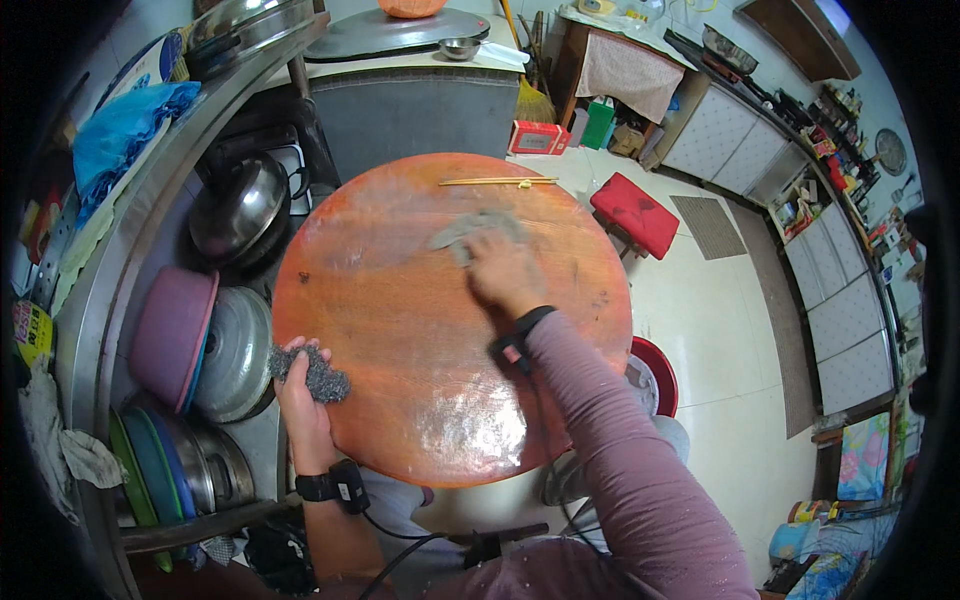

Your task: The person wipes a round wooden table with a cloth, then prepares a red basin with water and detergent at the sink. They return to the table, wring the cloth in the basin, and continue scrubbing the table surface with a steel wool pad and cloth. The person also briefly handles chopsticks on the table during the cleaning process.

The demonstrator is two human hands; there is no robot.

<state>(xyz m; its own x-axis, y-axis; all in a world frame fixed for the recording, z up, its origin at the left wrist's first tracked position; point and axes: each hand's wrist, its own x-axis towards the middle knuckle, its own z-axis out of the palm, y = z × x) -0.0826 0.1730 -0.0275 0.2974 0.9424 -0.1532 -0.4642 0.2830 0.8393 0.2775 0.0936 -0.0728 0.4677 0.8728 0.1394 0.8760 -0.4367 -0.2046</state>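
Note:
A round orange-brown wooden table [390, 330] fills the middle of the view, its surface shiny near me and hazy at the far left. My right hand [506, 274] presses a grey-green cloth [487, 225] flat against the tabletop, past the centre. At the left edge, my left hand [304, 390] holds a grey steel-wool scourer [311, 373] between thumb and fingers. A pair of chopsticks [480, 181] lies near the far rim, with a small yellowish piece [525, 184] beside them.
Left of the table, a metal rack [97, 330] holds a pink basin [169, 330], a lidded wok [240, 210] and several pans. A red-topped stool [636, 214] stands at the right, and a red bucket [664, 375] is partly under the table edge. Cables trail from both wrists.

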